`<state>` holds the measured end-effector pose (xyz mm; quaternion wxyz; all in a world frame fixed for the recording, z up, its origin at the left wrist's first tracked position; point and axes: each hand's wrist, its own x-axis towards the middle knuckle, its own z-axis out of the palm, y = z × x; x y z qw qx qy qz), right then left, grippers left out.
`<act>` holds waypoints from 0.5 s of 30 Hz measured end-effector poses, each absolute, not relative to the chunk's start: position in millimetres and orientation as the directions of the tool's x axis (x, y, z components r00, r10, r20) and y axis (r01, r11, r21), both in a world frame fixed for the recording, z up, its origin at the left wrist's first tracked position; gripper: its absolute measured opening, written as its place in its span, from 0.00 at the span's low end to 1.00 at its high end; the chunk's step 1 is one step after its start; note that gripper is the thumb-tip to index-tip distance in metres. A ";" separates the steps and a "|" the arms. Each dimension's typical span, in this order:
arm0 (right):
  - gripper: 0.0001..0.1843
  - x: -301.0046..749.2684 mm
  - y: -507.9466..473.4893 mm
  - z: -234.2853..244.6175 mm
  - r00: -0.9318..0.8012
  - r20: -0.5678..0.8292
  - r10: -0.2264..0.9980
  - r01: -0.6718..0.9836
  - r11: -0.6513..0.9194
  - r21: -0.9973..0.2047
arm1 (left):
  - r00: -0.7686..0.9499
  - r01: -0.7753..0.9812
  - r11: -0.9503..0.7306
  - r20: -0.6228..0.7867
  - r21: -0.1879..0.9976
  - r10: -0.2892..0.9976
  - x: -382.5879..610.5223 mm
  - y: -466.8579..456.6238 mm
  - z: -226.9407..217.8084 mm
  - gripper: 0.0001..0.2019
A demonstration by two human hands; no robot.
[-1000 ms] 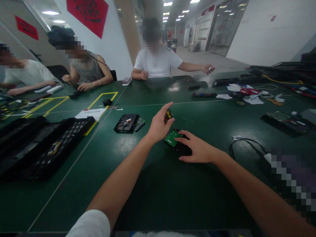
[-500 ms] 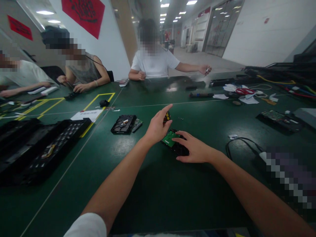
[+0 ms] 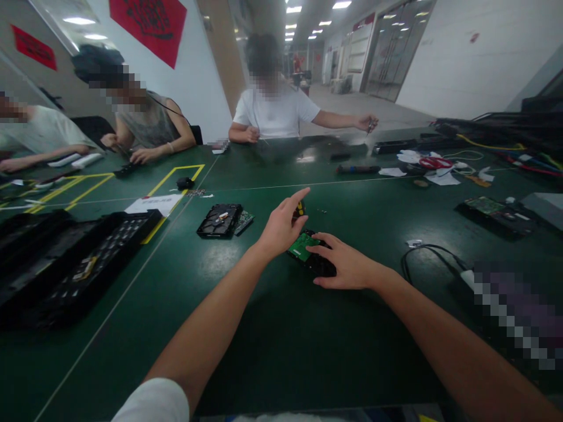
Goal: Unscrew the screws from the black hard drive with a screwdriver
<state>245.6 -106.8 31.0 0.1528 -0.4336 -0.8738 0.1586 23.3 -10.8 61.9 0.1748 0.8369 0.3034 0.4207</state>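
Note:
Just left of the table's middle, a hard drive point(image 3: 301, 247) lies with its green circuit board facing up. My right hand point(image 3: 345, 262) is spread over its right part, fingers on the board and thumb along the near side, gripping it. Beyond the drive's far end is my left hand point(image 3: 281, 227), index finger stretched out and thumb apart. A black-and-yellow tool handle point(image 3: 301, 208) sits in that hand; its lower part is hidden. Left of the hands are another black drive casing point(image 3: 220, 221) and a loose circuit board point(image 3: 244, 223).
A black compartmented case point(image 3: 83, 264) stands open at left. On the right lie another drive point(image 3: 492, 211), a cable point(image 3: 413, 249), and a blurred-out object point(image 3: 514, 310). Scraps and red-handled scissors point(image 3: 435, 162) are farther back. Co-workers sit across the table, one in a white shirt point(image 3: 277, 111).
My left hand and the tool handle have shifted very slightly to the right. My right hand and the hard drive stay practically in place.

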 end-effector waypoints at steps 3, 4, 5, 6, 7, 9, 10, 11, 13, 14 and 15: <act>0.46 246.3 -106.7 30.5 -0.580 0.118 0.806 0.714 0.573 -0.402 | 0.464 0.370 -0.754 0.595 0.543 0.656 23.1 -10.8 62.5 0.34; 0.46 246.5 -106.8 30.5 -0.582 0.117 0.805 0.714 0.575 -0.400 | 0.466 0.374 -0.753 0.593 0.541 0.657 23.0 -11.0 63.1 0.34; 0.46 246.6 -106.9 30.6 -0.583 0.118 0.804 0.714 0.576 -0.399 | 0.470 0.378 -0.754 0.590 0.538 0.657 22.9 -11.4 63.9 0.34; 0.46 246.6 -107.1 30.8 -0.583 0.119 0.804 0.713 0.576 -0.400 | 0.475 0.381 -0.756 0.589 0.532 0.654 22.8 -12.0 64.9 0.34; 0.45 246.6 -107.3 31.1 -0.582 0.120 0.805 0.713 0.575 -0.401 | 0.483 0.384 -0.761 0.588 0.523 0.648 22.7 -12.8 66.0 0.34; 0.45 246.3 -107.5 31.8 -0.577 0.119 0.808 0.714 0.570 -0.407 | 0.506 0.390 -0.775 0.587 0.498 0.632 22.5 -14.5 68.3 0.34; 0.45 246.1 -107.6 32.1 -0.576 0.116 0.809 0.714 0.567 -0.410 | 0.517 0.391 -0.781 0.585 0.487 0.624 22.5 -15.4 69.3 0.34; 0.45 246.0 -107.6 32.4 -0.575 0.114 0.810 0.715 0.565 -0.412 | 0.527 0.390 -0.786 0.583 0.480 0.618 22.4 -16.0 69.9 0.33; 0.45 245.7 -107.6 32.8 -0.573 0.110 0.812 0.716 0.562 -0.415 | 0.532 0.385 -0.789 0.584 0.479 0.614 22.3 -16.5 70.2 0.33; 0.45 245.6 -107.6 32.8 -0.573 0.110 0.812 0.716 0.561 -0.415 | 0.527 0.382 -0.787 0.586 0.484 0.616 22.3 -16.3 69.9 0.33; 0.45 245.6 -107.6 32.7 -0.572 0.112 0.813 0.716 0.561 -0.415 | 0.520 0.381 -0.785 0.588 0.489 0.619 22.3 -15.9 69.3 0.33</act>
